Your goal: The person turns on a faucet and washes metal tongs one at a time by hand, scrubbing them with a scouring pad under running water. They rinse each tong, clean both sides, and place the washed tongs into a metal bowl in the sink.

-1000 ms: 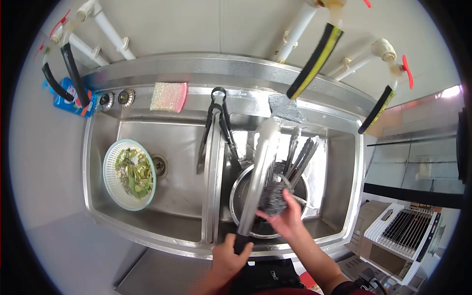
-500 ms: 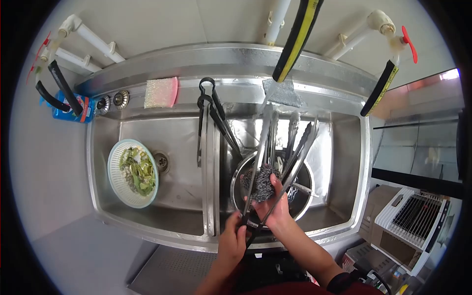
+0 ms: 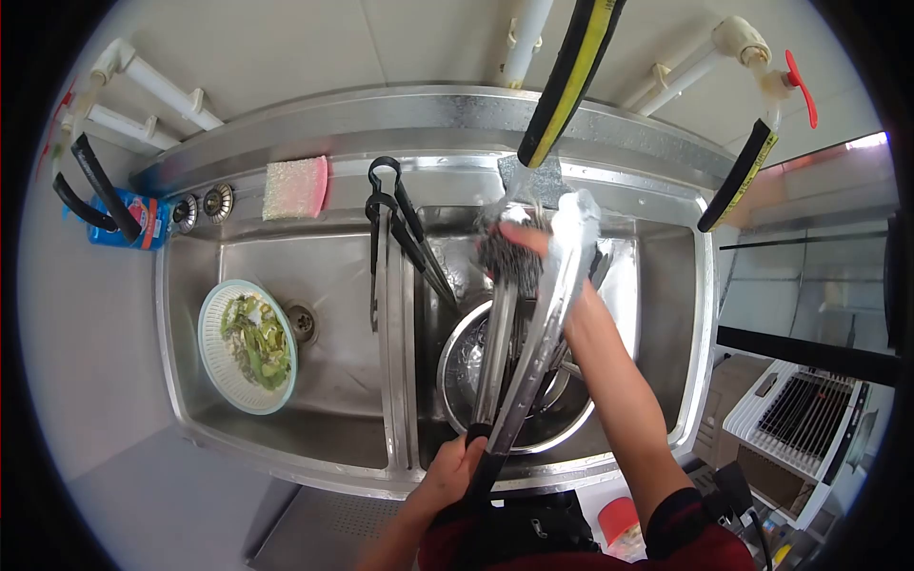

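Note:
My left hand (image 3: 446,476) is closed around the black handle end of long metal tongs (image 3: 535,371), whose two arms spread upward over the right basin. Near the far end of one arm, my right hand (image 3: 545,249) presses a steel wool scrubber (image 3: 507,255) against the metal; the hand is partly blurred. Water from the black-and-yellow hose (image 3: 569,86) splashes over the scrubber and the tong tips. Beneath the tongs stands a round metal bowl (image 3: 449,385), with more metal utensils in it, largely hidden by the tongs and my right forearm.
Black-handled tongs (image 3: 376,243) straddle the divider. The left basin (image 3: 343,381) holds a basket (image 3: 215,360) of green vegetable scraps by the drain (image 3: 302,324). A pink-edged sponge (image 3: 297,188), two strainers and a blue bottle (image 3: 143,224) line the back ledge. A grey scouring pad (image 3: 543,181) lies below the hose.
My right hand has moved the scrubber up along the tongs to their far end, into the water stream. The tongs have tilted upward, and water now splashes over them.

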`<action>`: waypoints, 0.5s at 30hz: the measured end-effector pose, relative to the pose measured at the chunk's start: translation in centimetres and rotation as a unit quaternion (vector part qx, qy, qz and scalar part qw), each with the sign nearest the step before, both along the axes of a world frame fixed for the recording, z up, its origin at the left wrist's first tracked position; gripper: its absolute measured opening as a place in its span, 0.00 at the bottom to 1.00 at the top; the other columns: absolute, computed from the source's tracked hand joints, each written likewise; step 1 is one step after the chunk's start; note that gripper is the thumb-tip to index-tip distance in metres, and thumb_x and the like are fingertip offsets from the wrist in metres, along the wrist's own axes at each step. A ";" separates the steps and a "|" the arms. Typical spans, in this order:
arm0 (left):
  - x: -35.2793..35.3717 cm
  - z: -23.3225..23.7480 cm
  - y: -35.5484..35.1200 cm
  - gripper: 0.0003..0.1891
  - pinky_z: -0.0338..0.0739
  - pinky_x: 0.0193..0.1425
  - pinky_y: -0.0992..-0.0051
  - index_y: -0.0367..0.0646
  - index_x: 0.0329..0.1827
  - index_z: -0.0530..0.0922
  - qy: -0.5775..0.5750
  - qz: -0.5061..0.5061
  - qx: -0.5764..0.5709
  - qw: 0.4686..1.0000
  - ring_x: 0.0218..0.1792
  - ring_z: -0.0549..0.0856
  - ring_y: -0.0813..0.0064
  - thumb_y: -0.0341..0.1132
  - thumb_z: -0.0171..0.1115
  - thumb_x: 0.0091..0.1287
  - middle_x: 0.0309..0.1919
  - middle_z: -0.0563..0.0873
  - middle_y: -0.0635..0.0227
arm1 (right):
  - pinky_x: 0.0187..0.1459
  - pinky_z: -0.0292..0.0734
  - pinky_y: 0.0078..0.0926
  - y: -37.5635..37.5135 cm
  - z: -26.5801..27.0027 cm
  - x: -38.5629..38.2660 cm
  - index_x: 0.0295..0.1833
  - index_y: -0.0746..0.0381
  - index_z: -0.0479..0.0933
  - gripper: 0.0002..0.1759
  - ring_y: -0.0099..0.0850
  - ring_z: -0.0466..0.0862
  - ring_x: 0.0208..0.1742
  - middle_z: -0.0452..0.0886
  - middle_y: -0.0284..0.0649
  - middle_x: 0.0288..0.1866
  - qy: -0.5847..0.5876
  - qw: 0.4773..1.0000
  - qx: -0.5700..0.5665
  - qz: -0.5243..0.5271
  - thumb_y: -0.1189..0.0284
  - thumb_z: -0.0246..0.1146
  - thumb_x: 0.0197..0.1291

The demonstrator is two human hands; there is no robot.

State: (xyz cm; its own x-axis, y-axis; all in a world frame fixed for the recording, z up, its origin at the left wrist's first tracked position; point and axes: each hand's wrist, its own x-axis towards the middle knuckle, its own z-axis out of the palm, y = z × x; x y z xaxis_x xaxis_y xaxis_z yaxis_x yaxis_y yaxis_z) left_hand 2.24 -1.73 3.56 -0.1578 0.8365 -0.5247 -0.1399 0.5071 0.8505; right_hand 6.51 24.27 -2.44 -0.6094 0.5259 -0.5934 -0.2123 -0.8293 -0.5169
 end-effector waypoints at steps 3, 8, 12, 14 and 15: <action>-1.6 -0.7 1.0 0.13 0.65 0.27 0.76 0.34 0.33 0.71 -0.036 -0.016 -0.064 0.997 0.20 0.68 0.78 0.36 0.44 0.65 0.18 0.73 0.62 | 0.30 0.78 0.29 -2.0 2.8 -1.5 0.42 0.65 0.71 0.15 0.35 0.79 0.34 0.77 0.44 0.35 0.018 0.999 0.017 -0.027 0.70 0.61 0.49; -2.9 -0.8 3.2 0.13 0.64 0.26 0.76 0.34 0.30 0.69 0.049 -0.058 -0.024 0.997 0.20 0.66 0.79 0.36 0.43 0.66 0.16 0.70 0.66 | 0.31 0.77 0.29 -1.0 3.1 -0.7 0.42 0.66 0.70 0.15 0.34 0.79 0.32 0.77 0.42 0.30 -0.068 0.997 0.043 -0.014 0.70 0.60 0.50; -3.0 -3.5 1.6 0.13 0.64 0.26 0.77 0.35 0.31 0.69 -0.054 -0.063 -0.036 0.996 0.21 0.66 0.81 0.38 0.44 0.66 0.16 0.70 0.68 | 0.37 0.76 0.27 0.0 5.3 -1.0 0.41 0.67 0.71 0.15 0.33 0.79 0.31 0.78 0.43 0.30 -0.088 0.995 0.039 -0.009 0.67 0.58 0.52; -3.4 -2.2 1.9 0.13 0.64 0.26 0.77 0.36 0.31 0.69 -0.073 -0.047 -0.015 0.996 0.21 0.66 0.81 0.38 0.45 0.66 0.16 0.70 0.69 | 0.40 0.77 0.32 -4.5 1.5 -0.8 0.44 0.67 0.69 0.16 0.37 0.79 0.32 0.77 0.44 0.31 -0.073 0.990 0.099 -0.065 0.69 0.59 0.52; -3.4 -1.8 2.0 0.13 0.64 0.26 0.77 0.36 0.31 0.70 -0.090 -0.032 0.002 0.995 0.21 0.66 0.81 0.38 0.45 0.66 0.17 0.70 0.70 | 0.37 0.77 0.30 -4.3 0.5 -0.3 0.41 0.68 0.70 0.16 0.35 0.79 0.32 0.77 0.44 0.31 -0.075 0.992 0.098 -0.023 0.67 0.59 0.52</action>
State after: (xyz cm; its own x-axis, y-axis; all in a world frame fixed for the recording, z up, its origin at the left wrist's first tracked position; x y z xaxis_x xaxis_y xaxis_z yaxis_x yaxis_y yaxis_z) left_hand -1.15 0.29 1.79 -0.0079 0.8445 -0.5355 -0.2569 0.5158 0.8173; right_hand 6.17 20.01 -1.92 -0.4944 0.6655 -0.5592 -0.1564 -0.7009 -0.6959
